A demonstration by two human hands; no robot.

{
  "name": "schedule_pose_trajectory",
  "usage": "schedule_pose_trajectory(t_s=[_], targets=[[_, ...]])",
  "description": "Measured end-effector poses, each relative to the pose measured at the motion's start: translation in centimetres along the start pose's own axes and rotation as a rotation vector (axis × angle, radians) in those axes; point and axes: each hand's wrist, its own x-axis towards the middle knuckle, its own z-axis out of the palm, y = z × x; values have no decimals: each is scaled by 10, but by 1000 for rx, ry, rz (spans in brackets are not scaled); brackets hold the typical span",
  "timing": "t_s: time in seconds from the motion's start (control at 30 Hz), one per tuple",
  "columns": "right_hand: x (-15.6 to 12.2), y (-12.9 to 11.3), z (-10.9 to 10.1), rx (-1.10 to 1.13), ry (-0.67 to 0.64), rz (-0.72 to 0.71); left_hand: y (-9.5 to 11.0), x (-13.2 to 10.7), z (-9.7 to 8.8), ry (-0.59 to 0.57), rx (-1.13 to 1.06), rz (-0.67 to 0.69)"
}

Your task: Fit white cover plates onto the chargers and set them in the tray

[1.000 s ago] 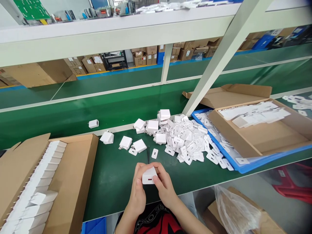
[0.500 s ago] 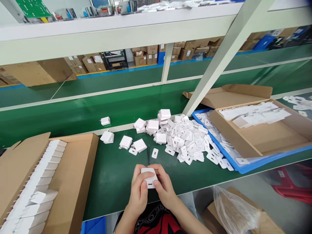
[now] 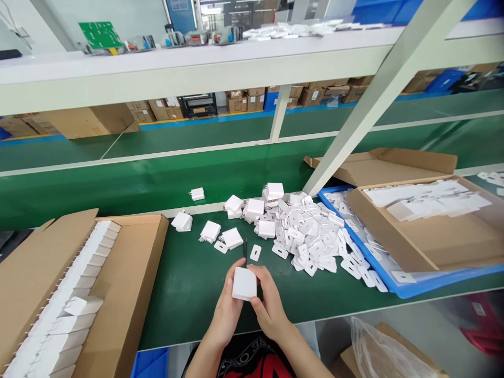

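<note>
A white charger (image 3: 244,284) is held between both hands above the green table, with its broad plain face turned up. My left hand (image 3: 227,302) grips its left side, and my right hand (image 3: 269,304) has thumb and fingers on its right edge. Just beyond the hands lie dark tweezers (image 3: 245,248), partly hidden by the fingers. Beside them is a loose white face plate (image 3: 255,253) with a slot. Several more chargers (image 3: 232,238) rest farther back, next to a heap of white face plates (image 3: 311,231).
At the left, an open cardboard box (image 3: 129,294) holds a row of chargers. On the right, another open carton (image 3: 429,241) sits over a blue tray (image 3: 409,291) of face plates. A slanted white post (image 3: 354,115) rises behind the heap.
Both hands have turned the charger, so its slotted end no longer faces me and a plain side shows. My left thumb and fingers have come off its top. The camera view has tilted up slightly.
</note>
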Motion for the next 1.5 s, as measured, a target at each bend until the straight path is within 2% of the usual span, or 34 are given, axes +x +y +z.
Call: schedule_pose_trajectory(t_s=[0.13, 0.23, 0.3, 0.4, 0.5, 0.6, 0.67, 0.73, 0.8, 0.9, 1.0, 1.17, 1.3, 1.4, 1.5], targets=[[7, -4, -9, -134, -217, 92, 13, -9, 0, -24, -94, 0], [30, -15, -23, -184, -319, 11, 39, -23, -13, 66, -23, 56], [65, -27, -34, -235, -274, -74, 63, -36, -30, 209, 63, 139], [148, -44, -41, -396, -176, -93, 103, -54, -67, 409, 257, 236], [245, -47, -28, -624, -352, 93, 146, -62, -114, 553, 604, 339], [325, -32, 1, -699, -486, 239, 185, -59, -165, 589, 1172, 561], [361, -16, 19, -763, -574, 348, 205, -53, -199, 571, 1573, 615], [382, -2, 32, -826, -653, 422, 217, -48, -228, 578, 1876, 525], [392, 9, 38, -884, -713, 452, 221, -46, -251, 599, 2036, 411], [396, 21, 39, -963, -774, 450, 217, -51, -271, 635, 2118, 311], [394, 29, 37, -1041, -814, 448, 208, -65, -280, 700, 2161, 222], [390, 32, 35, -1149, -837, 482, 199, -82, -285, 807, 2161, 137], [391, 12, 27, -1115, -796, 394, 205, -86, -286, 819, 2111, 91], [386, -17, 18, -1024, -749, 243, 213, -91, -283, 855, 2078, 79], [361, -53, 9, -913, -727, 82, 215, -94, -275, 863, 2081, 78]])
